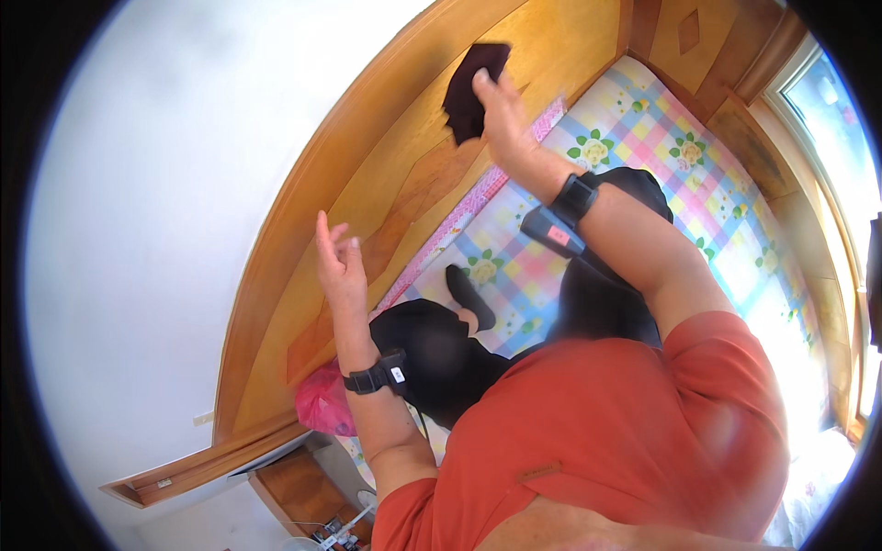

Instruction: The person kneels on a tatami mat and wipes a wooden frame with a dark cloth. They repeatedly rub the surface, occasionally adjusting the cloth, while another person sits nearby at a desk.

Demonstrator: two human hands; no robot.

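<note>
A dark maroon cloth (468, 100) is gripped in my right hand (508, 124), its thumb lying over the fabric. It is in front of the lower, yellowish panel of the wooden headboard (441, 155); whether cloth and wood touch, I cannot tell. My left hand (342, 268) is raised before the headboard's left part, fingers loosely spread and holding nothing. Below both arms are my bent legs in black trousers (434, 351), on a bed with a checked, flowered sheet (530, 303). One foot in a black sock (468, 296) shows between the knees.
A pink plastic bag (324, 399) rests by the headboard's left end. Along the mattress edge runs a pink patterned strip (475, 200). A bright window (827, 103) is on the right. A wooden cabinet (303, 485) and a white fan-like stand (351, 523) are at lower left.
</note>
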